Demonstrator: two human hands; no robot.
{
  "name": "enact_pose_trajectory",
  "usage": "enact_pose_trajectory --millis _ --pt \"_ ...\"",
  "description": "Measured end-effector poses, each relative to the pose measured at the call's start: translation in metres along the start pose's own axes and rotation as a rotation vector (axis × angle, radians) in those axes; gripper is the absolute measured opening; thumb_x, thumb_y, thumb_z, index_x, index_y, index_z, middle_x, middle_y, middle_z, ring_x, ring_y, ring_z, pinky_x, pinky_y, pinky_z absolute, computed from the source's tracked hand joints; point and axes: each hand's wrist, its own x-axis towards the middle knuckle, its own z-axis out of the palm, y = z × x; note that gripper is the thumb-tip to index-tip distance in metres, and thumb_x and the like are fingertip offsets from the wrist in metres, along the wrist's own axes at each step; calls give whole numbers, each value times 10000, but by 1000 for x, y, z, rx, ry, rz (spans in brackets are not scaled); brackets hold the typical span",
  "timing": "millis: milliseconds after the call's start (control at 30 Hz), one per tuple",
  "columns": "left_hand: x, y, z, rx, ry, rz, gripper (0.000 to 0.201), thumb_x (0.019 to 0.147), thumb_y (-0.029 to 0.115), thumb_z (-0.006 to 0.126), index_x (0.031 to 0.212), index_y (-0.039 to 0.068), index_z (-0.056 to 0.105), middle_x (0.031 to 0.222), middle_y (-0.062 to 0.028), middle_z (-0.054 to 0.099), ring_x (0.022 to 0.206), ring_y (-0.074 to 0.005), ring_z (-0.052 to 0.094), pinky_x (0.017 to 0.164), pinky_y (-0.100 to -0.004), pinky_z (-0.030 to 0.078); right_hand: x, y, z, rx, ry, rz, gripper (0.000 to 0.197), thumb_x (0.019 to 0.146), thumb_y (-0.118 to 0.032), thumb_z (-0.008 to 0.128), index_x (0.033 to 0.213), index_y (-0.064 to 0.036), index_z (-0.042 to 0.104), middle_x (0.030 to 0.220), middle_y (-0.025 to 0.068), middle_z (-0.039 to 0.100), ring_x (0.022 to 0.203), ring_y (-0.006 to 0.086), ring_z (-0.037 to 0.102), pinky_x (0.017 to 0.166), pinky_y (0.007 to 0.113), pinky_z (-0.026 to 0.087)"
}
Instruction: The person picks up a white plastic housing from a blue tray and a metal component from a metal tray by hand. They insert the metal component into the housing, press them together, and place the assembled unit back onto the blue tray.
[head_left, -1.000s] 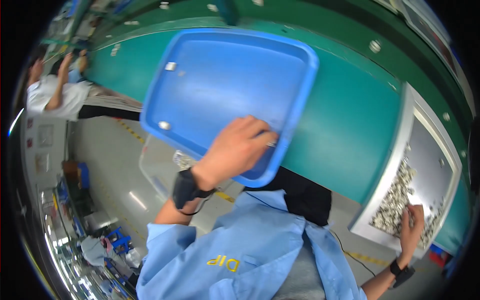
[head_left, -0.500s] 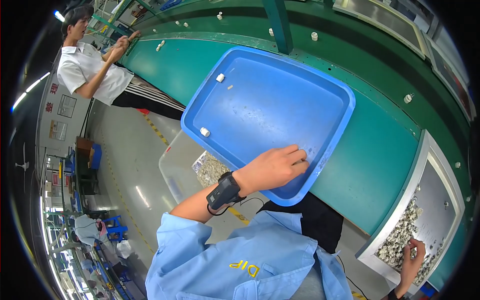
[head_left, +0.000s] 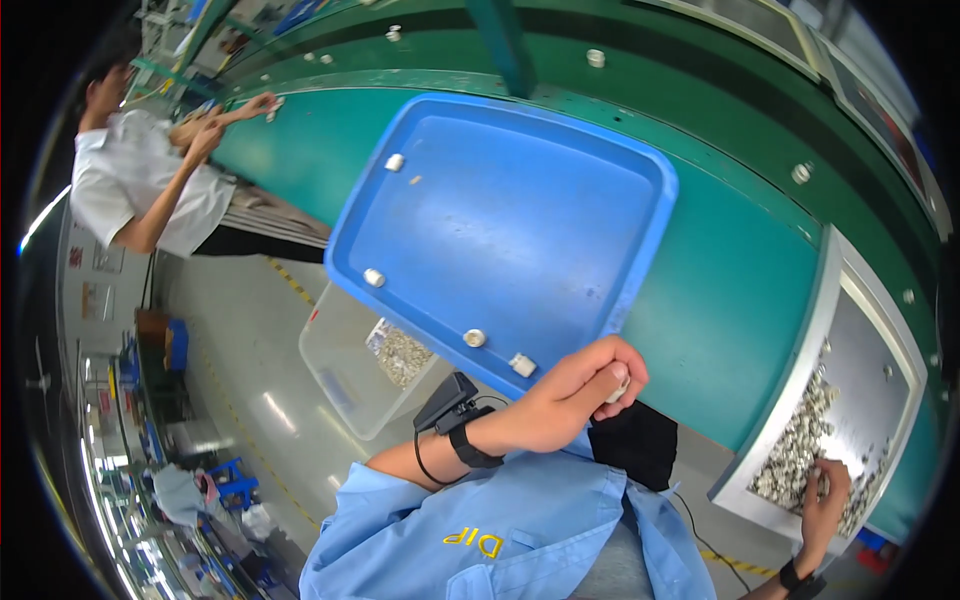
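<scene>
The person's left hand (head_left: 575,402) is closed on a small white piece (head_left: 618,391), thumb and bent fingers pressing it, just beside the near right corner of a blue tray (head_left: 530,210). The tray rests on the green counter (head_left: 715,330) with its near side jutting past the edge. Inside it lie four more white pieces, well apart at the left: one near the far left corner (head_left: 395,161), one by the left part of the near wall (head_left: 373,277), and two nearer the left hand, one round-ended (head_left: 474,338) and one on its side (head_left: 522,364). Away to the right, the right hand (head_left: 826,500) has its fingers curled at a heap of small metallic and whitish parts (head_left: 792,435) in a silver-framed tray (head_left: 797,370); whether it grips one cannot be told. Below the blue tray, a clear bin (head_left: 335,375) holds similar small parts. A co-worker in a white shirt (head_left: 150,180) stands at the left, arms reaching toward the counter.
</scene>
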Motion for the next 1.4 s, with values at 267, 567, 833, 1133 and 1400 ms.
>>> enact_pose_trajectory --millis 267,567,833,1133,1400 --pt "21 -5 49 311 -361 56 211 1024 157 469 1056 -1 606 959 -70 597 820 -135 543 710 -274 446 1 -8 10 9 357 188 134 942 -80 647 1029 16 681 959 124 693 865 244 646 809 368 503" --pt "46 -10 106 261 -371 -199 186 985 76 577 1136 -14 642 924 -48 658 826 -102 592 721 -251 466 11 -144 43 1123 330 -147 212 905 -8 645 1108 49 661 1091 235 701 1093 318 637 935 426 525" --pt "31 -25 95 -162 -306 -73 266 987 68 607 1239 -16 589 965 -31 651 833 -73 572 724 -236 461 20 -186 85 1279 435 -380 152 917 -47 636 1050 21 662 1082 245 709 1028 365 662 914 471 524" --pt "30 -26 87 -168 -250 -115 172 943 64 681 1085 -10 616 945 -38 649 816 -85 568 723 -237 455 37 -185 73 806 556 -580 158 838 -93 741 970 -27 687 956 159 731 919 299 678 787 400 467" --pt "38 -26 82 205 -283 140 174 867 84 772 922 1 630 766 -42 616 661 -115 515 609 -274 385 33 -172 58 919 341 -505 112 781 -61 737 882 -44 692 874 99 719 747 215 658 778 398 449"
